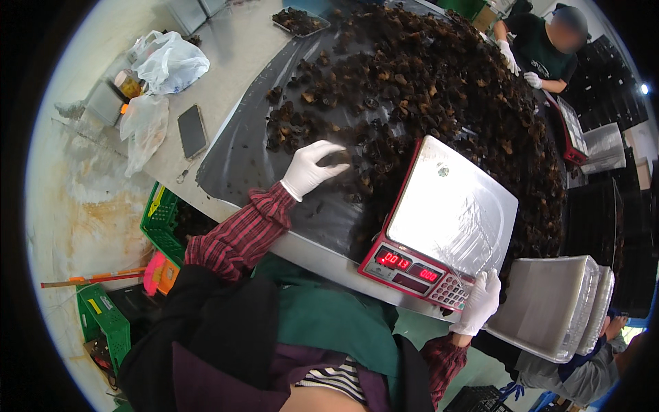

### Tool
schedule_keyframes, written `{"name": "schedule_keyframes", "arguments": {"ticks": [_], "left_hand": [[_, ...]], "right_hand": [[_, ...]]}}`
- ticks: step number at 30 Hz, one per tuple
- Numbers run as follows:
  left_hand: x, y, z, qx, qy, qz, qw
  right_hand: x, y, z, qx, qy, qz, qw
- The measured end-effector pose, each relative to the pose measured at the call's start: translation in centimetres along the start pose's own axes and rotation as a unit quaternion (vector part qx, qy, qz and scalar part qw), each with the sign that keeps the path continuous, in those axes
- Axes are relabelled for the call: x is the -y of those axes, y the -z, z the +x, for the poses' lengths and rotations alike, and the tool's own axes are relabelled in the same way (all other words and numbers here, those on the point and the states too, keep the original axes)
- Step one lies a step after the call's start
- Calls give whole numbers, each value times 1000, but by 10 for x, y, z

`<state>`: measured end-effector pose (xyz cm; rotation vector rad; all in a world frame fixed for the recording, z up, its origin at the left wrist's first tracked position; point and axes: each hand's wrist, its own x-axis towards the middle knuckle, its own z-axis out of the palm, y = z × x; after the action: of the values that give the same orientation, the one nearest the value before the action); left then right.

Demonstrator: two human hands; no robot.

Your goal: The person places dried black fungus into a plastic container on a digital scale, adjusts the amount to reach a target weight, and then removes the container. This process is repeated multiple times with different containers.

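Observation:
My left hand, in a white glove, is above black plastic sheeting at the near edge of a heap of dark brown wood ear fungus. Its thumb and fingers curve apart around a brownish blur, and I cannot tell whether a piece is held. To its right stands a red digital scale with a steel plate and lit red digits. Clear wrinkled plastic shows on the plate's near right part. My gloved right hand is at the scale's front right corner, beside the keypad; its grip is unclear.
Stacked clear plastic trays stand right of the scale. A phone and plastic bags lie at left. Green crates are below. Across the heap, a gloved co-worker works near another scale.

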<state>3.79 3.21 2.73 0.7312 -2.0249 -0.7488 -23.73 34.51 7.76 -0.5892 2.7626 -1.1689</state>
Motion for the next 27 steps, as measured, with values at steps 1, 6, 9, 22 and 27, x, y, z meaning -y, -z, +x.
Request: {"name": "schedule_keyframes", "arguments": {"ticks": [1,6,9,22,27], "left_hand": [[-13,-1,11,-12,-28,-3,1000],[-95,-48,52,62,-219,-114,967],[-129,-90,64,122,-337,-10,933],[-52,-33,81,79,-265,88,957],[29,30,50,188,-121,203,953]], "right_hand": [[1,0,0,7,-2,15,1000],[13,-12,3,45,-10,91,995],[18,-19,9,50,40,69,996],[21,-19,10,-7,97,67,993],[32,-12,-1,-74,152,63,984]]}}
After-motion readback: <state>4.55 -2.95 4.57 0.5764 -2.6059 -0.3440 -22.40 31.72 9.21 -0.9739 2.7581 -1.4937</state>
